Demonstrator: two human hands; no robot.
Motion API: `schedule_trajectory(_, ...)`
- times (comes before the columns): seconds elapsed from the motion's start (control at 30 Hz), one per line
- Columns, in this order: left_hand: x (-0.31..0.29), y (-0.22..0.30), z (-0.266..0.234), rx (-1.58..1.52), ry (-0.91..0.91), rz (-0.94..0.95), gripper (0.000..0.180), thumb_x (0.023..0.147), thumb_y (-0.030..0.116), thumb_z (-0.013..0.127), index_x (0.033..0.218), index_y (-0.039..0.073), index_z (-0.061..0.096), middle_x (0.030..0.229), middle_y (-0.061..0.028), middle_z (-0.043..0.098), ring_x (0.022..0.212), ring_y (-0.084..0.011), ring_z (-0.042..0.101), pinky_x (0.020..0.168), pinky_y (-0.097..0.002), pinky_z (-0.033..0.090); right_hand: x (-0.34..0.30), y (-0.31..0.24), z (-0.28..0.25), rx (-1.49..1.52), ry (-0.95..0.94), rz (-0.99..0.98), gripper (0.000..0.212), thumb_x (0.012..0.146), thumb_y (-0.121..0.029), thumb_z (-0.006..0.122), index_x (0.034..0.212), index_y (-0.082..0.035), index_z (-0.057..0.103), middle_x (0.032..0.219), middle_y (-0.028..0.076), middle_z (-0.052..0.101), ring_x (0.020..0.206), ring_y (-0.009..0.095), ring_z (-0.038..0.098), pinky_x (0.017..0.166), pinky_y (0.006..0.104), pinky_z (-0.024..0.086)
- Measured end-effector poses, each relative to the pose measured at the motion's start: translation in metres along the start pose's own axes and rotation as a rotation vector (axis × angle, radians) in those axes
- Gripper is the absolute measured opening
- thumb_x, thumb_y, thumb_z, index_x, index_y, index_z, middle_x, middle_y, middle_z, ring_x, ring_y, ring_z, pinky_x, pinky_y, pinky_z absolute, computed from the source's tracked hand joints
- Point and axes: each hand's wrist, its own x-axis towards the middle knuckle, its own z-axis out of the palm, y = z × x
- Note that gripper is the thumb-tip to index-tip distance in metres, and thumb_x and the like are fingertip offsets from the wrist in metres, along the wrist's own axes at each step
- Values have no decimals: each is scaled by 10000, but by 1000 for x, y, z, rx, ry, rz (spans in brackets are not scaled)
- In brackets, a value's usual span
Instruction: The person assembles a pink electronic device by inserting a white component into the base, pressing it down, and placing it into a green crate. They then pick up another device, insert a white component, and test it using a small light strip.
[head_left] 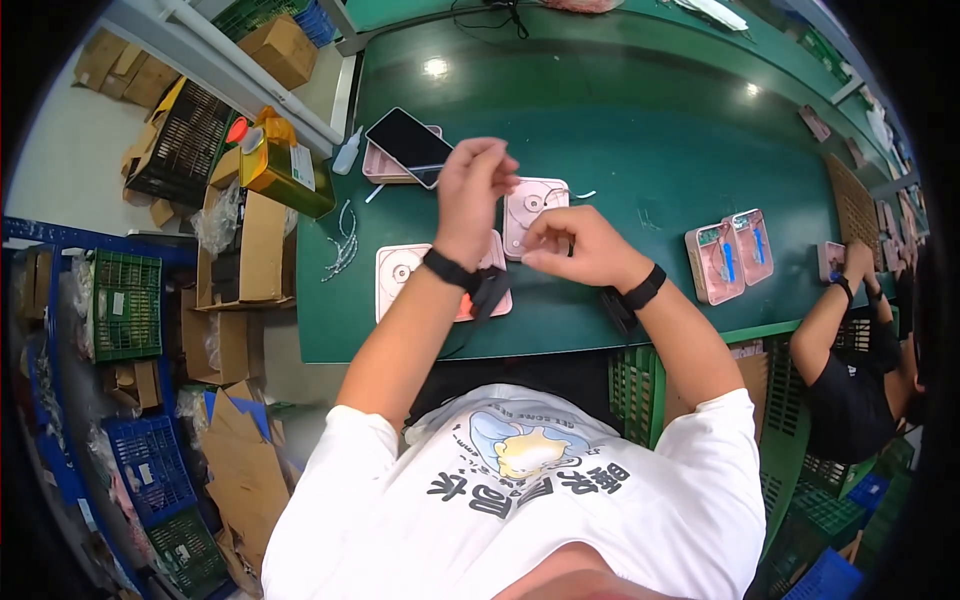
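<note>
My left hand (472, 190) is raised over the green table, its fingers bent together. Whatever they may hold is too small to make out. My right hand (582, 247) hovers at the near edge of a pale pink plastic housing (520, 208), fingers curled toward the thumb; anything between them is hidden. The housing has a round hub, and a thin wire with a white tip (586, 194) sticks out on its right. Under my left forearm lies another pink housing (391, 262) with a round hub, partly covered by my wrist and its black band.
A smartphone (403, 140) rests on a pink case at the back left, near a small white bottle (348, 152) and loose wires (344, 245). A yellow-green can (290, 175) stands at the left edge. Pink cases with blue parts (714, 265) lie right; a co-worker's arm (822, 315) reaches in.
</note>
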Motion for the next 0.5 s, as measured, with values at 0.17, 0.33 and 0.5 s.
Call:
schedule_trajectory(0.17, 19, -1, 49, 26, 11, 169, 157, 1132, 193, 682, 1197, 51, 668, 927, -46, 724, 776, -153, 701, 718, -298, 582, -5, -18, -2, 558, -80, 256, 552, 1036, -272, 858, 1455, 17, 644, 966, 37, 749, 727, 95, 674, 684, 289, 588)
schedule_trajectory(0.33, 31, -1, 76, 19, 87, 327, 147, 1134, 177, 688, 1179, 40, 659, 897, -43, 712, 747, -135, 687, 682, -295, 588, -1, -18, -2, 735, -87, 360, 702, 1031, -315, 863, 1555, 13, 530, 1000, 42, 737, 681, 92, 679, 624, 267, 591)
schedule_trajectory(0.5, 32, -6, 88, 212, 108, 526, 134, 1135, 152, 687, 1166, 27, 650, 892, -41, 711, 760, -129, 697, 679, -307, 607, 2, -15, 6, 649, 33, 279, 844, 1005, -425, 883, 1595, 3, 457, 1053, 78, 748, 640, 101, 672, 537, 252, 562)
